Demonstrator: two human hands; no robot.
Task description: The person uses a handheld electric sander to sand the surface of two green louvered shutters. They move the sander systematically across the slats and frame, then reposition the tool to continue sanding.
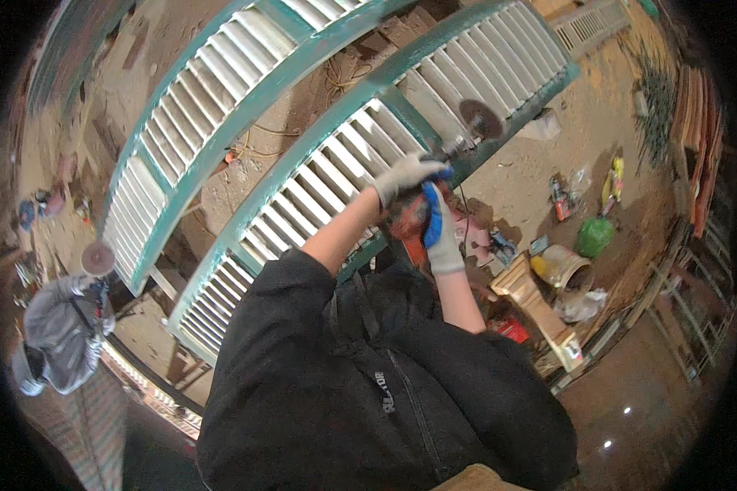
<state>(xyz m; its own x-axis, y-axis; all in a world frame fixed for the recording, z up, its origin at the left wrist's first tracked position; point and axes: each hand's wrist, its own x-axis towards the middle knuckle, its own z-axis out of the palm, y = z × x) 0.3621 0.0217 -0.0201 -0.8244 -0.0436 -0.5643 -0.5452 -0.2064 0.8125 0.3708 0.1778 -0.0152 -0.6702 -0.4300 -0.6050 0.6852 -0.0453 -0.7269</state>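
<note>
I hold an angle grinder [422, 214] with a red and blue body in both gloved hands. My left hand [405, 173] grips the front of the tool near the head. My right hand [442, 237] wraps the rear of its body. The round sanding disc [481, 119] sits against the white slats of a long teal-framed louvred shutter [344, 155], near the shutter's right edge. My black sleeves fill the lower middle of the view.
A second teal louvred shutter [196, 114] lies parallel to the left. Another person [61, 327] in grey stands at lower left with a disc tool [97, 259]. On the dirt floor at right are a bucket [567, 270], a green bag [594, 236], a wooden block [540, 307] and scattered tools.
</note>
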